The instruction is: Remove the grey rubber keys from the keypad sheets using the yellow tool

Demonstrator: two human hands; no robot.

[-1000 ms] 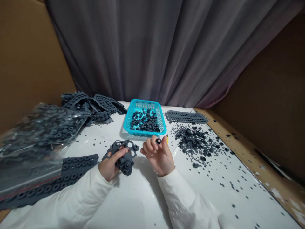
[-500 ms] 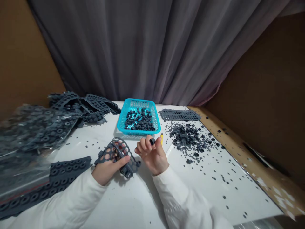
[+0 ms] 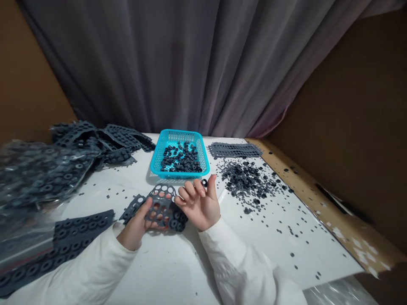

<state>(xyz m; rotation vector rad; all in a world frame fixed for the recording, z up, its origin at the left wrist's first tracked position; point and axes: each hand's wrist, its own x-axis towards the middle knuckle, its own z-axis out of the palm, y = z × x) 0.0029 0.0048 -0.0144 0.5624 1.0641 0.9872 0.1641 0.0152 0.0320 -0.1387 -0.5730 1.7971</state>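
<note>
My left hand (image 3: 140, 220) grips a bent dark rubber sheet (image 3: 160, 209) full of round holes, with ring-shaped parts along its lower right end. Beside it, my right hand (image 3: 202, 203) is palm up, a small black ring (image 3: 204, 183) held between thumb and index finger, its other fingers curled near the sheet's edge. Just behind both hands stands a turquoise basket (image 3: 153, 165) with many small black rubber parts inside. Right of my right hand, a heap of black bits and small discs (image 3: 246, 180) is spread over the white tabletop (image 3: 165, 271).
At the left lie a clear plastic bag of ring parts (image 3: 41, 173), a flat rubber strip (image 3: 84, 226) and a pile of perforated sheets (image 3: 119, 142). Another perforated strip (image 3: 235, 150) lies at the back right. A grey curtain (image 3: 168, 63) hangs behind.
My left hand has turned the sheet, so its holed face now shows more and the ring-shaped parts sit nearer my right hand. The whole view has shifted slightly.
</note>
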